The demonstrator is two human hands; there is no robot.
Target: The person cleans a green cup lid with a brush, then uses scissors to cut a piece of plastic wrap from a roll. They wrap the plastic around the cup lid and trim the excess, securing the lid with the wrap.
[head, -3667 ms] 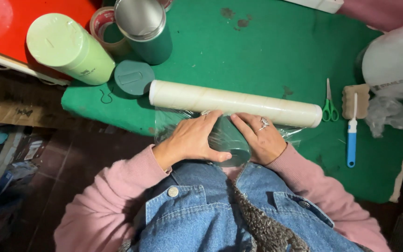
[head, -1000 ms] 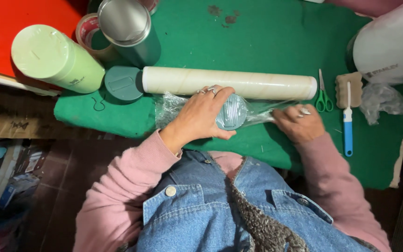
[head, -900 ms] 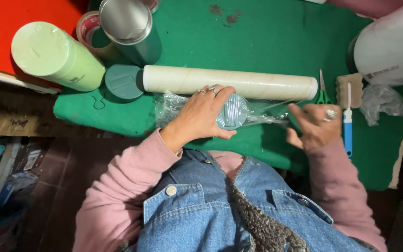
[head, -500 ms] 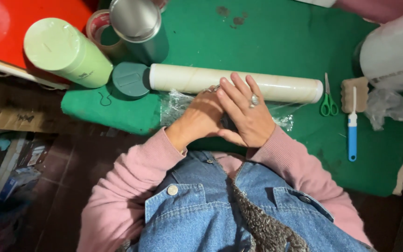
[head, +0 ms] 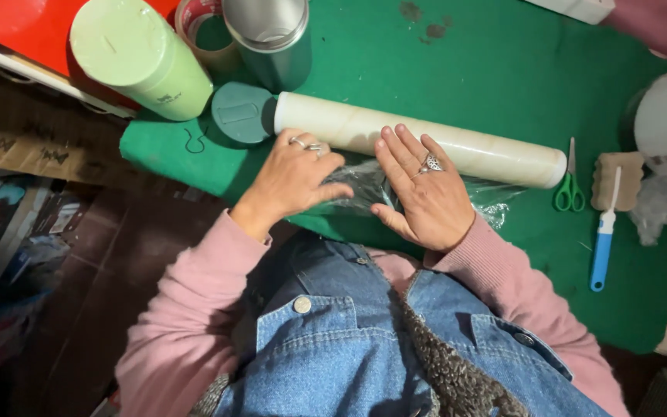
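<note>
A small object wrapped in clear plastic film lies on the green cloth near the table's front edge, mostly hidden by my hands. My left hand curls around its left end, fingers closed on it. My right hand lies flat on its right part with the fingers spread, pressing the film down. Just beyond both hands, a long cream roll of clear film stretches left to right, and my fingertips touch it. Loose film trails out to the right of my right hand.
A pale green tumbler, a steel tumbler, a tape roll and a round green lid stand at the back left. Green scissors, a sponge, a blue-handled brush and crumpled plastic lie at the right.
My right hand came back from the right, where it was drawing the film out, and now lies flat on the bundle beside my left hand. The left hand stayed on the bundle.
</note>
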